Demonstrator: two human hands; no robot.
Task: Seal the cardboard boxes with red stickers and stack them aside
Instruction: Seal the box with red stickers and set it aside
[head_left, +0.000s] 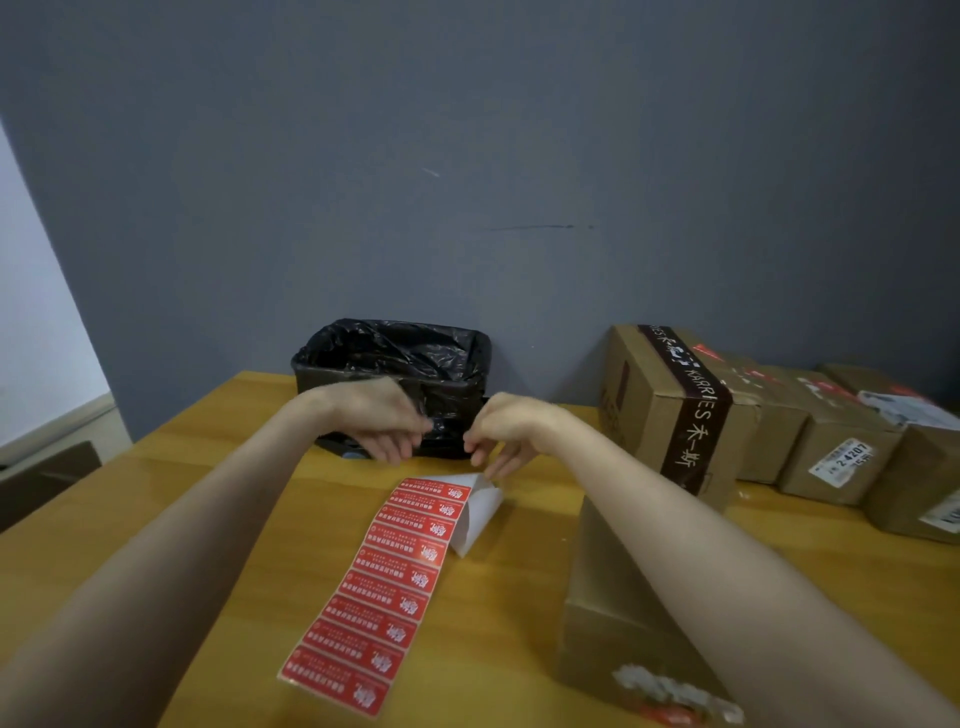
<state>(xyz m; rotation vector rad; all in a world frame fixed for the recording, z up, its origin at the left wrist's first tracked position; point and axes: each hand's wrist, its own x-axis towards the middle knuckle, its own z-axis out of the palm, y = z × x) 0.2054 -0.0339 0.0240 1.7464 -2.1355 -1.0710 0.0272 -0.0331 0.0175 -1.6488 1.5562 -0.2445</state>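
Observation:
A long strip of red stickers (395, 577) lies on the wooden table (197, 519), running away from me. Its far end is white backing paper (480, 514), folded up into a peak. My right hand (501, 434) hovers over that peak, and its fingertips pinch the raised top of the backing. My left hand (387, 418) floats just left of it with relaxed fingers, holding nothing, in front of the bin. A plain cardboard box (618, 613) stands at the near right, partly hidden under my right forearm.
A black bin lined with a black bag (395, 358) stands against the grey wall behind my hands. Several taped and labelled cardboard boxes (670, 410) crowd the table's far right. The table's left edge runs diagonally at the left.

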